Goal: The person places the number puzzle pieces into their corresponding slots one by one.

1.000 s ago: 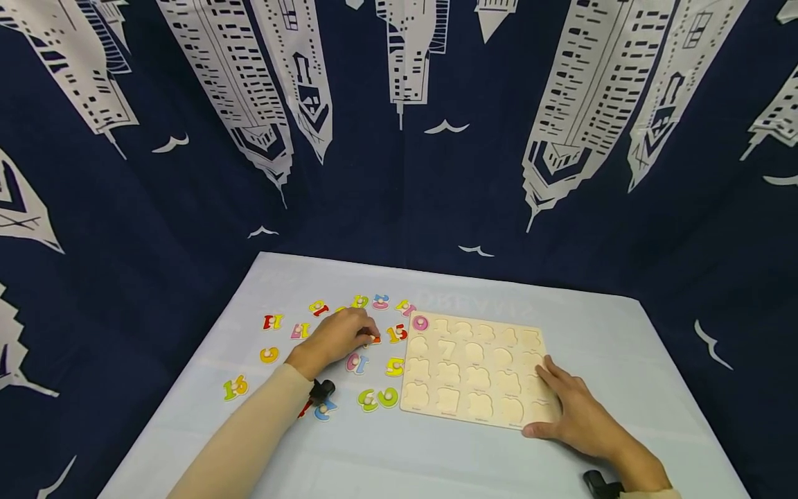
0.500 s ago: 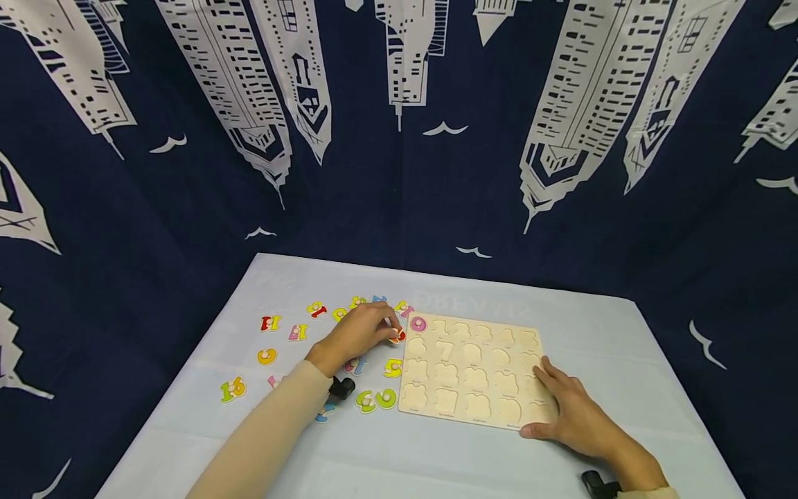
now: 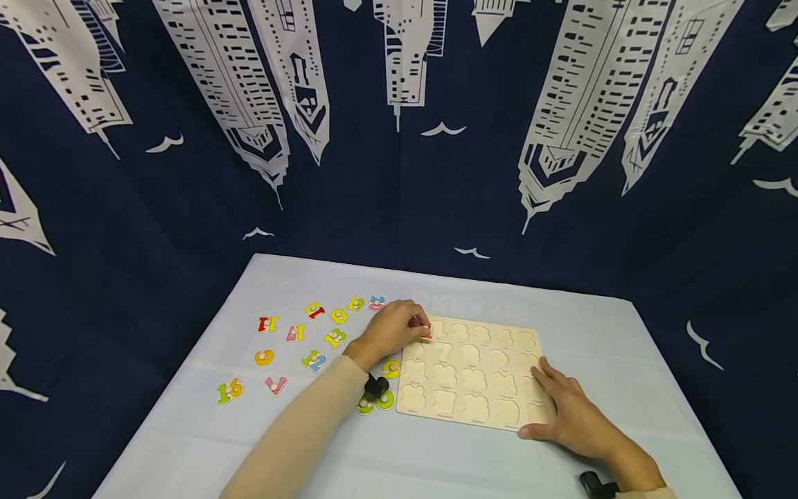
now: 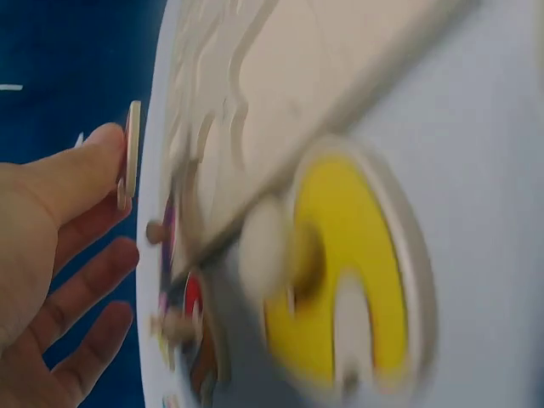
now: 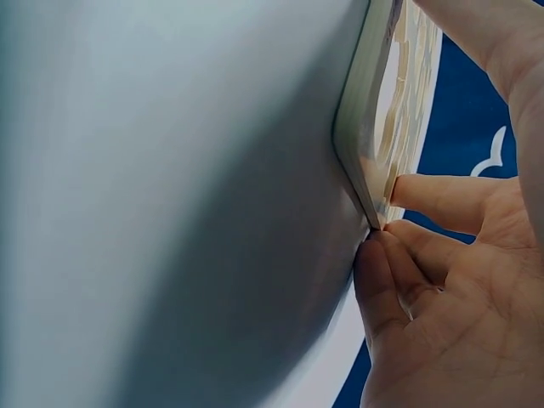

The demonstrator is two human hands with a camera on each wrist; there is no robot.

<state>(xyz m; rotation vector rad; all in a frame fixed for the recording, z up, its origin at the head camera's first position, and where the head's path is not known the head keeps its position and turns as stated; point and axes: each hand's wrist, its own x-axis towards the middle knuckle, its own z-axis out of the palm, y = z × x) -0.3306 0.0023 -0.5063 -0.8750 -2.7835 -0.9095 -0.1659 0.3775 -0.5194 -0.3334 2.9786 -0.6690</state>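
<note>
My left hand (image 3: 394,327) pinches a small wooden number piece (image 3: 427,337), orange-red in the head view, over the upper left of the puzzle board (image 3: 458,395). In the left wrist view the number piece (image 4: 133,153) shows edge-on between thumb and finger, its digit hidden; the other fingers are loosely spread. The board is pale wood with rows of number-shaped recesses. My right hand (image 3: 570,409) rests at its right end, thumb by the near corner and fingers along the edge. In the right wrist view, fingertips touch the board's corner (image 5: 367,170).
Several coloured number pieces with knobs lie left of the board, including a yellow 5 (image 3: 391,369), a pink 7 (image 3: 275,385), a 16 (image 3: 230,391) and a red-and-yellow 11 (image 3: 268,324). A white cloth (image 3: 499,471) covers the table, before a dark blue curtain (image 3: 399,194).
My left hand has moved right from among the loose pieces to the board, carrying the number piece. Pieces its forearm covered now show. The right hand stays at the board's edge.
</note>
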